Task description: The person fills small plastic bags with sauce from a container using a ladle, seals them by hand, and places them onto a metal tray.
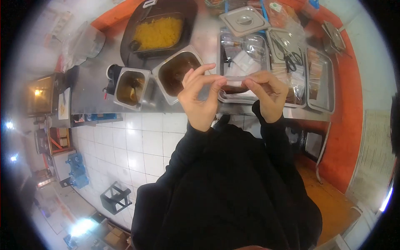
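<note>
Between my two hands a small clear plastic bag (pixel 234 83) is stretched, with something dark reddish in its lower part. My left hand (pixel 201 96) pinches its left top corner between thumb and index finger, the other fingers spread. My right hand (pixel 268 93) pinches the right top corner. The bag hangs over the front of a metal tray (pixel 221 54) that holds white packets (pixel 245 63). Left of my left hand is a square metal container (pixel 160 71) of brown liquid.
A smaller container (pixel 146 87) of brownish sauce with a utensil stands at the counter's front edge. Behind it is a black tray of yellow food (pixel 158 34). Scissors (pixel 290 58), a metal lid (pixel 244 21) and another tray (pixel 332 89) lie right. A stool (pixel 116 197) stands on the floor.
</note>
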The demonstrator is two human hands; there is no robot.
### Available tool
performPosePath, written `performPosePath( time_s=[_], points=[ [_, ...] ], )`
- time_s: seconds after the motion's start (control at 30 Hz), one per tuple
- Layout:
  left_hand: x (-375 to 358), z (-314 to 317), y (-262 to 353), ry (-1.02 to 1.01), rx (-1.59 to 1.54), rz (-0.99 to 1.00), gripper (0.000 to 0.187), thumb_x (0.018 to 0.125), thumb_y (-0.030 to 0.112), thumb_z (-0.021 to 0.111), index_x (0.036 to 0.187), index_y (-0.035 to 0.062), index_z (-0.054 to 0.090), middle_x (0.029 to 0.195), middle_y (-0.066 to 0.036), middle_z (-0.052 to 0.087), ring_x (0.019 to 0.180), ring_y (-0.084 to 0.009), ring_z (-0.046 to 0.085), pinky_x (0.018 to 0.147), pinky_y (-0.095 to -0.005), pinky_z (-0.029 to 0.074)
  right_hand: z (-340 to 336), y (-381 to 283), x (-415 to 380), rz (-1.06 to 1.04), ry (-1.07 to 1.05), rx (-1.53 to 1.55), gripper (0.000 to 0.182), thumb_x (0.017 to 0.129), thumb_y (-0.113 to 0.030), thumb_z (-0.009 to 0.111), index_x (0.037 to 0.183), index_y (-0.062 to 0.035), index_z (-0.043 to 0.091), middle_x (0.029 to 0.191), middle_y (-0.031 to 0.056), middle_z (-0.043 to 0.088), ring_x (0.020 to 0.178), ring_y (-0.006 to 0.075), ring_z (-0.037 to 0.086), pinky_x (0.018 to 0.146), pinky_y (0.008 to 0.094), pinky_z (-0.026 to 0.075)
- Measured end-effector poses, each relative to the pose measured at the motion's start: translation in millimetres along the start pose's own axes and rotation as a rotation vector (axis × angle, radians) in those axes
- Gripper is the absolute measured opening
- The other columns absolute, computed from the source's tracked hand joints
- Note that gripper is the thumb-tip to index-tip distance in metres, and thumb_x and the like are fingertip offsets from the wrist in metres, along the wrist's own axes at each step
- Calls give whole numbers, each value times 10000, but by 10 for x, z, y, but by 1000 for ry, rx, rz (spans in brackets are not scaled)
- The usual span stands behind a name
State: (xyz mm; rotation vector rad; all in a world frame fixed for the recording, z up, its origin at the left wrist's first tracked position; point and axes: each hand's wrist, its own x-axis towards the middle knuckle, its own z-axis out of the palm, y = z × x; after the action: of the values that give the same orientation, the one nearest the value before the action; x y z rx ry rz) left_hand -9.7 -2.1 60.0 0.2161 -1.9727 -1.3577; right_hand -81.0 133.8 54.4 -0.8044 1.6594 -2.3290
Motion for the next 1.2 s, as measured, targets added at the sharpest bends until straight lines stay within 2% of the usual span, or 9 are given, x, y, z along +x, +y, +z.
performPosePath(
  time_s=[0.2, 0.33, 0.37, 0.57, 0.73, 0.8, 0.87, 1.03, 1.2],
  points=[
    [-238, 240, 256, -167, -24, 26, 27, 747, 27, 629, 751, 1, 626, 768, -93, 638, 1034, -237, 513, 937, -413, 299, -428, -276, -278, -16, 24, -113, 77, 719, 60, 619, 789, 57, 589, 797, 93, 594, 729, 129, 562, 676, 231, 426],
    [-419, 503, 361, -260, -57, 112, 65, 689, 1, 652, 750, -1, 630, 732, -75, 643, 966, -260, 560, 986, -460, 251, -758, -512, -508, 8, -21, -234, 90, 700, 70, 628, 782, 63, 592, 783, 96, 591, 721, 130, 555, 660, 233, 417],
    [-464, 584, 402, -249, -132, 43, 76, 660, -8, 660, 727, 6, 626, 699, -53, 639, 912, -258, 581, 1002, -478, 230, -831, -538, -574, -6, -5, -226, 91, 701, 72, 626, 786, 63, 594, 781, 100, 591, 722, 134, 555, 658, 236, 419],
    [-703, 878, 485, -277, -247, 49, 60, 655, 26, 665, 665, 54, 614, 657, -13, 619, 840, -212, 584, 993, -463, 243, -1110, -686, -928, 86, 74, -92, 75, 689, 84, 628, 753, 57, 598, 769, 124, 593, 719, 166, 564, 642, 251, 438],
    [-897, 1072, 664, -200, -203, 75, 129, 664, -16, 611, 641, 110, 605, 658, 15, 608, 850, -189, 582, 959, -436, 262, -1280, -782, -1089, -34, 96, -274, 71, 651, 83, 630, 673, 32, 587, 713, 135, 587, 664, 174, 561, 552, 235, 424],
    [-963, 1153, 755, -209, -207, 74, 103, 666, 26, 653, 655, 121, 617, 706, 25, 613, 851, -177, 588, 942, -429, 271, -1333, -830, -1178, -6, 183, -334, 85, 663, 92, 605, 690, 29, 554, 675, 128, 557, 625, 192, 529, 570, 274, 410],
    [-1062, 1284, 730, -230, -287, 63, 108, 643, 70, 694, 706, 130, 632, 716, 28, 600, 880, -168, 584, 931, -438, 272, -1486, -819, -1201, -81, 87, -391, 86, 676, 81, 593, 725, 39, 537, 703, 128, 537, 636, 191, 513, 576, 261, 393],
    [-1204, 1551, 744, -235, -309, 136, 139, 665, 147, 698, 770, 106, 616, 742, -9, 540, 822, -166, 517, 920, -427, 288, -1768, -868, -1294, 27, 78, -410, 95, 677, 52, 601, 742, 27, 537, 689, 101, 510, 645, 180, 499, 580, 253, 382],
    [-1109, 1838, 771, -224, -228, 128, 125, 666, 105, 682, 758, 92, 599, 756, -20, 535, 797, -192, 509, 894, -422, 314, -2054, -847, -1226, -6, 100, -361, 88, 690, 36, 595, 750, 31, 531, 718, 106, 513, 664, 184, 500, 598, 250, 393]
  ],
)
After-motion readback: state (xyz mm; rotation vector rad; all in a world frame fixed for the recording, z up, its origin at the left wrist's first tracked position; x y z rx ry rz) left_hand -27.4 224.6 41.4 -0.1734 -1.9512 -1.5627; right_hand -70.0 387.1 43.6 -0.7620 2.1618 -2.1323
